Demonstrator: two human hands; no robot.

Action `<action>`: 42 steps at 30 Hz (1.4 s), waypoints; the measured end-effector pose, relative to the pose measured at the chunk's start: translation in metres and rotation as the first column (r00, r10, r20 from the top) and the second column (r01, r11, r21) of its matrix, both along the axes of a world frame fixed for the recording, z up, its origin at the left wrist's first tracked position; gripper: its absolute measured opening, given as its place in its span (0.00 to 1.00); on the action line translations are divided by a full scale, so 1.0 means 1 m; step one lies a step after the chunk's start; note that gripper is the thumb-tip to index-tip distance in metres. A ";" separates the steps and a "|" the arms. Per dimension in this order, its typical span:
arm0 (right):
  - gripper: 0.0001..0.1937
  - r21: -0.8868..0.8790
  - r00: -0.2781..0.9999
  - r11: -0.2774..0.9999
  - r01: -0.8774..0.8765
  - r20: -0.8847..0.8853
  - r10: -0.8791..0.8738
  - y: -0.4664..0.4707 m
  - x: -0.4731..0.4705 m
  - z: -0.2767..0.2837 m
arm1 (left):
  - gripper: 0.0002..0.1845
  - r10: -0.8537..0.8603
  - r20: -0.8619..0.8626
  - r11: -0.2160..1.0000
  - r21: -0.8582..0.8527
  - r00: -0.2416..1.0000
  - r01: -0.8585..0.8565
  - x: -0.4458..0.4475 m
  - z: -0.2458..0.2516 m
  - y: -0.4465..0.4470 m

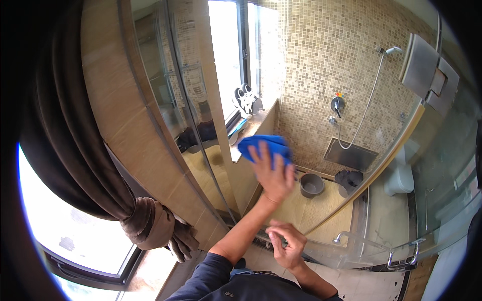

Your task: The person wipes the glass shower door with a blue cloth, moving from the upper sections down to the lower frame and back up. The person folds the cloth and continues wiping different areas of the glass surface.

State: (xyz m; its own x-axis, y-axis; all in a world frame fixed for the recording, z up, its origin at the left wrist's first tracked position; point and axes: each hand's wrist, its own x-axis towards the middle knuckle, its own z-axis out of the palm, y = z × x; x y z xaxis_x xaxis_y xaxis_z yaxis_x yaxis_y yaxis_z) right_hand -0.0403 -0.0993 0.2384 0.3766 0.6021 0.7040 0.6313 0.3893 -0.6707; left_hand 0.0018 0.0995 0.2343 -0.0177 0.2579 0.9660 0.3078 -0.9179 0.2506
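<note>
My left hand is stretched out over a blue cloth, its fingers spread across the folded fabric. Hand and cloth are slightly blurred, in front of the stone window ledge; whether the cloth touches a surface I cannot tell. Nearer my body, my right hand is half curled, thumb apart from the bent fingers, with nothing visible in it. Close to it runs the pale edge strip of a glass shower door; contact between them is unclear.
A grey bucket and a dark bundle stand on the shower floor. White-and-black shoes rest on the ledge. A hand shower hangs on the mosaic wall. Metal handle is on the glass; a tied brown curtain hangs left.
</note>
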 end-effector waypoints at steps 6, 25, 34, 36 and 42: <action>0.12 0.111 0.962 0.992 0.063 0.259 -0.090 0.041 0.003 0.019 | 0.19 -0.053 -0.198 0.957 0.269 0.979 0.106 -0.002 0.079 0.002; 0.07 -0.190 0.991 0.974 -0.124 -0.063 0.114 0.043 -0.031 -0.040 | 0.18 0.098 0.050 0.986 -0.140 0.994 -0.090 -0.093 -0.066 0.111; 0.06 -0.214 0.984 0.962 -0.168 -0.099 0.150 0.054 -0.032 -0.038 | 0.25 0.069 0.010 0.984 0.166 0.998 -0.070 -0.091 0.120 0.135; 0.06 -0.196 0.978 0.961 -0.195 -0.112 0.176 0.056 -0.036 -0.044 | 0.25 0.087 0.007 0.967 0.238 0.996 -0.086 -0.099 0.124 0.144; 0.06 -0.327 0.980 0.924 -0.196 -0.091 0.176 0.045 -0.031 -0.062 | 0.18 0.049 0.142 0.996 -0.081 0.989 -0.038 -0.091 -0.037 0.124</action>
State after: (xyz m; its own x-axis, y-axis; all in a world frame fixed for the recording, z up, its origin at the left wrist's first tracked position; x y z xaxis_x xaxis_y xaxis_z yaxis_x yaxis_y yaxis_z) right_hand -0.0714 -0.0541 0.1766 0.2698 0.8613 0.4306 0.5242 0.2437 -0.8160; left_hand -0.0893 0.2239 0.1973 -0.1679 0.3277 0.9298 0.3025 -0.8805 0.3649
